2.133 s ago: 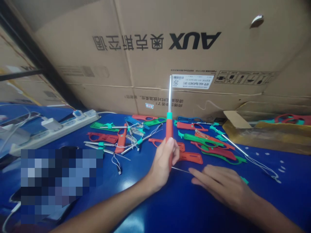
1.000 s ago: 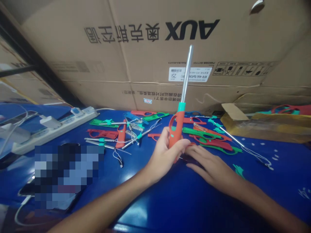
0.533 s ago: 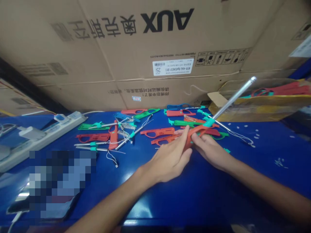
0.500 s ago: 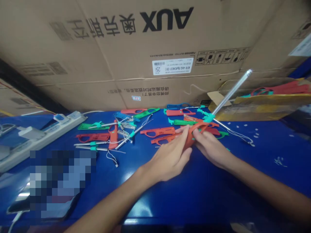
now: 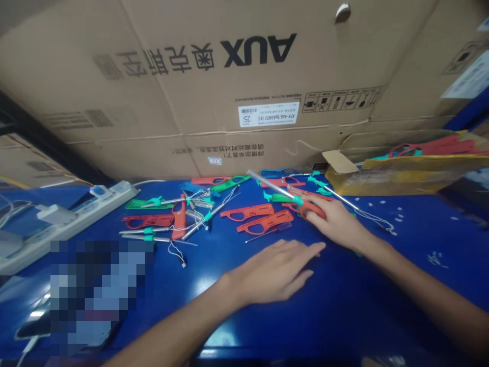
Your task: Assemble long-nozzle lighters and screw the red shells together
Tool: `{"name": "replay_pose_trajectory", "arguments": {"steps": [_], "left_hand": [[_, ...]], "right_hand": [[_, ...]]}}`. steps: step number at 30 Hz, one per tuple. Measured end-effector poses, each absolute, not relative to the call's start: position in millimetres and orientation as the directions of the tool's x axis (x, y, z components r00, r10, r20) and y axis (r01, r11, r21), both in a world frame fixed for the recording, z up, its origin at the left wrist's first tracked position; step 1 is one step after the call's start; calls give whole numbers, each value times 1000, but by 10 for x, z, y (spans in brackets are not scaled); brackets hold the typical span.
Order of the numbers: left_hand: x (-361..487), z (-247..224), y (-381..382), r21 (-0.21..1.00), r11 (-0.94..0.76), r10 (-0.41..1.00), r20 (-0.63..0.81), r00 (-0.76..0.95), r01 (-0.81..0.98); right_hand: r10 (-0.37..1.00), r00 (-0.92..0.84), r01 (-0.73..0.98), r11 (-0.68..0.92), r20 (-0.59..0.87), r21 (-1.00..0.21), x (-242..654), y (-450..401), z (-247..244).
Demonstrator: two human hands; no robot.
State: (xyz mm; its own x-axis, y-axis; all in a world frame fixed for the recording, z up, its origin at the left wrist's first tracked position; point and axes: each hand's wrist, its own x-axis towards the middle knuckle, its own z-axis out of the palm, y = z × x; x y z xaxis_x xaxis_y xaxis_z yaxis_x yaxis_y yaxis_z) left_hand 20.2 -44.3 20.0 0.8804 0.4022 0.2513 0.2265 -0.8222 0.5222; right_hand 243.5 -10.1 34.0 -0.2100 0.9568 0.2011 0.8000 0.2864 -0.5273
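Observation:
My right hand (image 5: 336, 219) is wrapped around the orange-red handle of a long-necked lighter (image 5: 313, 209). Its metal tube, with a green collar, points up and to the left; the palm hides the rest of the handle. Lower down, my left hand (image 5: 277, 270) holds nothing, its fingers stretched to the right over the blue table. Close by lie two orange handle shells (image 5: 263, 222) and a thin screwdriver (image 5: 267, 233). Further left, metal tubes with green collars and white wires (image 5: 204, 219) lie among red, green and blue shells.
A tall cardboard box (image 5: 214, 112) walls off the back. An open carton (image 5: 412, 176) with red parts stands at right. At left are a power strip (image 5: 80, 216) with plugs and a blurred-out phone (image 5: 95, 300). White scraps (image 5: 437, 259) dot the right side.
My left hand has let go of the lighter and moved down. My right hand keeps it, lowered a little to the right, and the tube has swung from pointing right to pointing left.

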Motion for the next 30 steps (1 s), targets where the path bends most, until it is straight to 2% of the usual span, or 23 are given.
{"name": "replay_pose_trajectory", "arguments": {"steps": [3,7,14,20,30], "left_hand": [[188,210,-423,506,-832,398,260,880,227],[167,232,-402,505,-832,401,260,878,231],[175,229,-420,456,-856,390,256,884,245],[162,212,-391,416,-872,384,253,888,259],[164,203,-375,394,-885,368,269,890,247]], "right_hand": [[961,-247,892,276,126,-357,2404,-110,285],[954,-282,914,299,101,-274,2401,-124,272],[933,-332,896,359,142,-262,2428,-159,300],[938,-255,867,330,235,-374,2399,-167,343],[957,-189,920,251,221,-302,2469,-80,311]]}}
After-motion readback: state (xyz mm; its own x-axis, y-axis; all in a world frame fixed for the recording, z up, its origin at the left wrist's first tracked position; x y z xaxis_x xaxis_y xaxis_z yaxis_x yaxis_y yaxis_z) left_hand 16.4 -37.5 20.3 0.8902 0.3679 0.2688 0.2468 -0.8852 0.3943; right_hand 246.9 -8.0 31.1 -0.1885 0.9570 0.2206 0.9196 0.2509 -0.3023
